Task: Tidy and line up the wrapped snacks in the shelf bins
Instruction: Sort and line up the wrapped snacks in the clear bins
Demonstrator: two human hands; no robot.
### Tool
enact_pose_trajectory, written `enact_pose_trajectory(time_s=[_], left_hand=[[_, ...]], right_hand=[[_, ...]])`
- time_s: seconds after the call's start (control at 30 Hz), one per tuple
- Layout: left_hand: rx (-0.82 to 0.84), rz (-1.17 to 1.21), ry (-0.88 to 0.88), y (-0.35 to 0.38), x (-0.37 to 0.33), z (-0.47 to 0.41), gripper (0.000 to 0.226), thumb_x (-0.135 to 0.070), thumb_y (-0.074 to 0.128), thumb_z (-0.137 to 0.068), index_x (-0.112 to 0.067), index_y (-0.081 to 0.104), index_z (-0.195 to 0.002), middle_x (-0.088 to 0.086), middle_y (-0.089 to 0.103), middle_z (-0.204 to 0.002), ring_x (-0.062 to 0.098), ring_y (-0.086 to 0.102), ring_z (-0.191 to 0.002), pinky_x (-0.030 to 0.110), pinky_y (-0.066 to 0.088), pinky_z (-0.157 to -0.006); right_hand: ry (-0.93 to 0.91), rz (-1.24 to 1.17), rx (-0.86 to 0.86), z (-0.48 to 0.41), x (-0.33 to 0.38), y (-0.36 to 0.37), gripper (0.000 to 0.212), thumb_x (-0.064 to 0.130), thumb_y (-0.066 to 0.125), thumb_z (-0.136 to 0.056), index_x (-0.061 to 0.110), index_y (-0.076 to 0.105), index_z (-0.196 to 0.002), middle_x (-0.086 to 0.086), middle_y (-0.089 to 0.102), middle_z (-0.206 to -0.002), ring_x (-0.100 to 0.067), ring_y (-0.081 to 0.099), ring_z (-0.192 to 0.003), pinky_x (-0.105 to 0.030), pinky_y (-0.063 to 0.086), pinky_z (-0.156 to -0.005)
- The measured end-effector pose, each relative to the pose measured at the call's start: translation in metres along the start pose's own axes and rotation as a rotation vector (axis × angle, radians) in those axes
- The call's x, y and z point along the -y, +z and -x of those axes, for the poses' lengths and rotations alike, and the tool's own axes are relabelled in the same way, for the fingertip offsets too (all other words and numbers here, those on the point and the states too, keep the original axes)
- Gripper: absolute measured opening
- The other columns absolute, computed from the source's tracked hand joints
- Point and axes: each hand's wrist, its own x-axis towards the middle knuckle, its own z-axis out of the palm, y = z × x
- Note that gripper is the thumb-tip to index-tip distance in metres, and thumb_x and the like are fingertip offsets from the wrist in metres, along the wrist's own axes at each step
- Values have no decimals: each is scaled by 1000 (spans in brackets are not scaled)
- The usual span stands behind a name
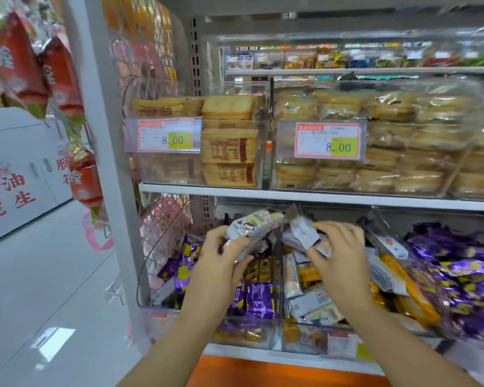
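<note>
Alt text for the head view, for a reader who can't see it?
The left hand grips a pale snack and the right hand a second snack, above lower bins of purple packets and orange packets. On the shelf above, clear bins of toast and cakes carry 8.00 price tags.

Both arms bare, reaching forward and up from the bottom edge. Left forearm (179, 331) comes in bottom centre, angled up-right; right forearm (397, 336) comes in bottom right, angled up-left. Hands at about the same height, near each other, not touching. Left hand (221, 255) has its back to the camera, fingers and thumb curled round a pale packet (253, 223), which it grips at its lower end. Right hand (342, 247) also has its back to the camera, fingers curled over the top and thumb underneath, pinching a grey packet (301, 233). Wrists roughly straight.
</note>
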Motion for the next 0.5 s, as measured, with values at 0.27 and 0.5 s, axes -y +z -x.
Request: enact_pose_trajectory(time_s=[0.27,0.5], left_hand=[[307,-182,105,69,-60,-24,65,-12,86,-57,-24,44,-106,18,60,-112,35,63,-73,37,51,-47],[583,-240,122,87,-52,-17,43,-53,64,-82,-35,44,-115,2,8,-160,29,45,-127,49,27,-110]], right_hand=[[180,277,242,3,-61,-31,51,20,71,-81,9,49,-125,-12,51,-122,-32,41,-119,-40,33,-99],[84,302,503,4,-66,-47,79,48,53,-89,39,0,-148,-2,5,-158,-26,7,-145,-43,16,-116]])
